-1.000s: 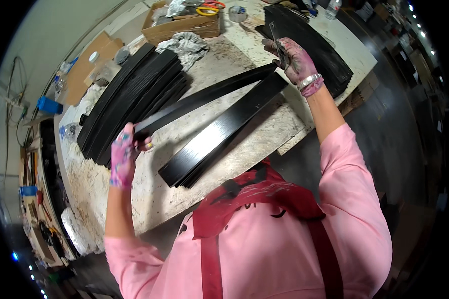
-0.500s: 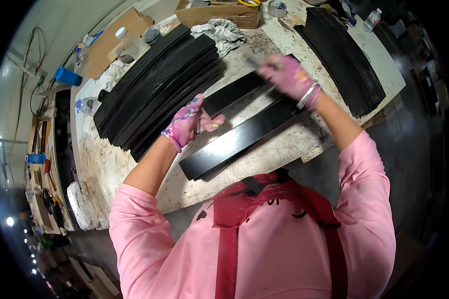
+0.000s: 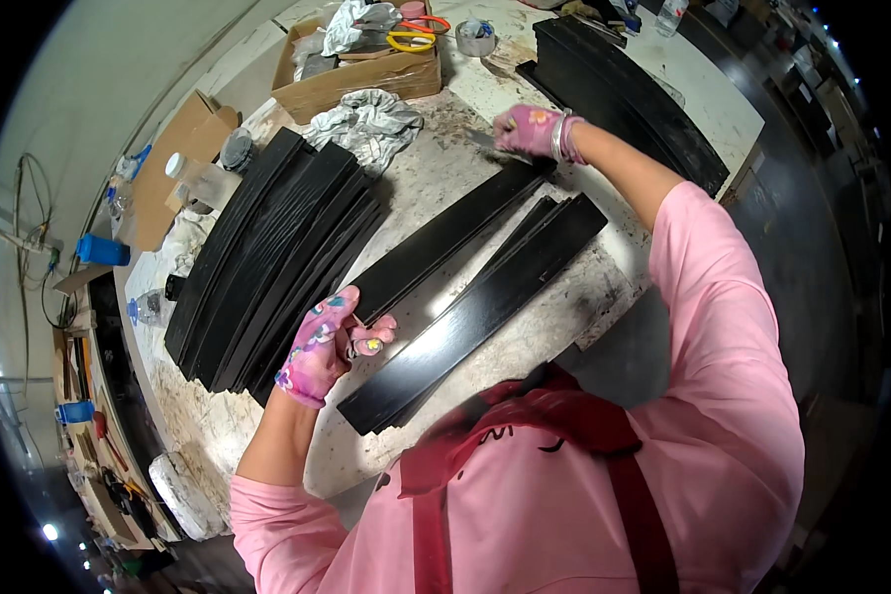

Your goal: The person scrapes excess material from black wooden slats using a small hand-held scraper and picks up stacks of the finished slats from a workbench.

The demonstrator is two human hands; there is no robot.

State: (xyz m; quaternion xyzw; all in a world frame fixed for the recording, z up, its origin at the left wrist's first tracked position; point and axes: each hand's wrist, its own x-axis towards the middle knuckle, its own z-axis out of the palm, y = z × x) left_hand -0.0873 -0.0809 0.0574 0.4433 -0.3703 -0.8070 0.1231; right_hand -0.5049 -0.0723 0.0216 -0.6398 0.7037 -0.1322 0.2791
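A long black slat (image 3: 455,238) slopes across the table in front of me. My left hand (image 3: 322,346), in a pink flowered glove, grips its near left end between thumb and fingers. At the slat's far right end is my right hand (image 3: 533,134), gloved alike and closed round a tool with a flat grey blade (image 3: 484,141); its handle is hidden in the palm. Nearer my body, a small pile of glossy black slats (image 3: 475,317) lies beside the held one. To the left of my left hand stands a thick stack of black slats (image 3: 267,257).
Another black stack (image 3: 624,99) stands at the far right. Beyond the middle are a crumpled rag (image 3: 366,129), a cardboard box (image 3: 366,91) with yellow-handled scissors (image 3: 412,42), and a tape roll (image 3: 476,40). Plastic bottles (image 3: 200,180) line the left side of the stained table (image 3: 604,287).
The whole view has shifted. My right hand has moved with the bladed tool to the slat's far end, and its blur has lessened. My left hand still holds the near end.
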